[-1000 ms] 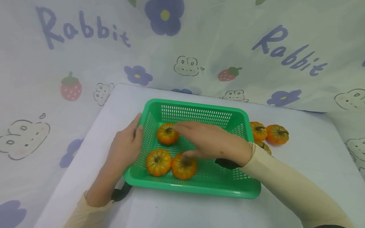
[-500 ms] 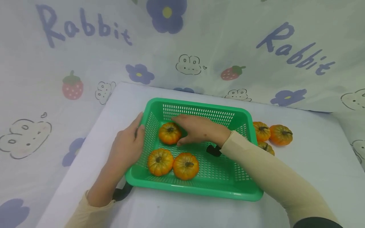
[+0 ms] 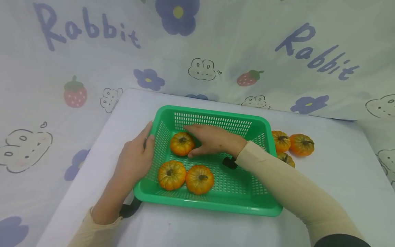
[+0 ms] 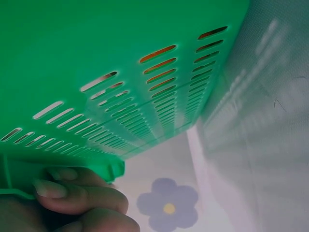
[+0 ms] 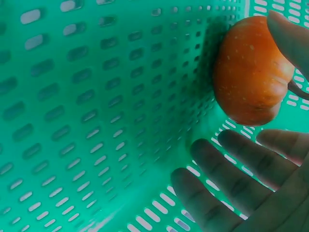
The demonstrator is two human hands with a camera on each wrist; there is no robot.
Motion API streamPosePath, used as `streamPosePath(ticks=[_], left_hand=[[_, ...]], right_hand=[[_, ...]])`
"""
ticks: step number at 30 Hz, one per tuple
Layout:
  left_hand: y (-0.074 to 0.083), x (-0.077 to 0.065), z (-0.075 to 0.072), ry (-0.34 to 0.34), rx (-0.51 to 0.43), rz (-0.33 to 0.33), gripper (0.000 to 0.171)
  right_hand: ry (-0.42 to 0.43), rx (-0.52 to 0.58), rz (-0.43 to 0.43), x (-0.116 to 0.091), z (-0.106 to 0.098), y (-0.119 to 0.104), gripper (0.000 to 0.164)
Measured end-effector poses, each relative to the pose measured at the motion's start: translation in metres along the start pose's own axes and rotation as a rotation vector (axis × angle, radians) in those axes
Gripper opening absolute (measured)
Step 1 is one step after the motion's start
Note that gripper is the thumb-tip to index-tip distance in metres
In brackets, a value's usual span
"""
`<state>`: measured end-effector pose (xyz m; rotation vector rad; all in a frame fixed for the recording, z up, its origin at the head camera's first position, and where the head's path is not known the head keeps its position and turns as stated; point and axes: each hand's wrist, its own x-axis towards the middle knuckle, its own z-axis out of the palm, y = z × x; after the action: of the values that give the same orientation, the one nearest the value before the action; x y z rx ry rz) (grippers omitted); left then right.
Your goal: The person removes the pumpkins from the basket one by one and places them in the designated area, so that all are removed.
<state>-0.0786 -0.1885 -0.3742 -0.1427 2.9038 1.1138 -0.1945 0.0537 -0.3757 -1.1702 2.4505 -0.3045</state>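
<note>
A green plastic basket (image 3: 210, 207) with slotted walls stands on the white table. My left hand (image 3: 134, 159) grips its left rim; in the left wrist view the fingers (image 4: 82, 195) curl under the rim. Inside, one small orange pumpkin (image 3: 181, 144) sits towards the back left. Two more, a left pumpkin (image 3: 171, 175) and a right pumpkin (image 3: 199, 179), lie side by side near the front wall. My right hand (image 3: 213, 140) is down in the basket, spread beside the back pumpkin. In the right wrist view its fingers (image 5: 231, 176) are extended and the thumb overlaps that pumpkin.
Outside the basket's right wall lie three more pumpkins: one at the far right (image 3: 301, 144), one beside it (image 3: 280, 140), and one partly hidden by the rim (image 3: 286, 159). A cloth (image 3: 172, 44) printed with rabbits and flowers hangs behind the table.
My right hand has moved back and down from above the front right pumpkin to beside the back one, uncovering the front pumpkin. My left hand keeps its grip on the rim.
</note>
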Motion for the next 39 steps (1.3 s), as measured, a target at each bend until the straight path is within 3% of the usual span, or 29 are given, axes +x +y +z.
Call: streamPosePath(ticks=[8, 30, 39], left_hand=[[-0.0001, 0.0009, 0.0006, 0.0, 0.006, -0.005, 0.059], [-0.0006, 0.0008, -0.0003, 0.005, -0.002, 0.006, 0.059], [-0.0028, 0.0013, 0.0007, -0.013, -0.01, -0.003, 0.06]], right_hand=[[0.021, -0.002, -0.036, 0.0035, 0.0055, -0.0002, 0.097], [0.028, -0.012, 0.001, 0.004, 0.0053, -0.0057, 0.084], [0.026, 0.035, -0.001, 0.0031, 0.0045, -0.0047, 0.081]])
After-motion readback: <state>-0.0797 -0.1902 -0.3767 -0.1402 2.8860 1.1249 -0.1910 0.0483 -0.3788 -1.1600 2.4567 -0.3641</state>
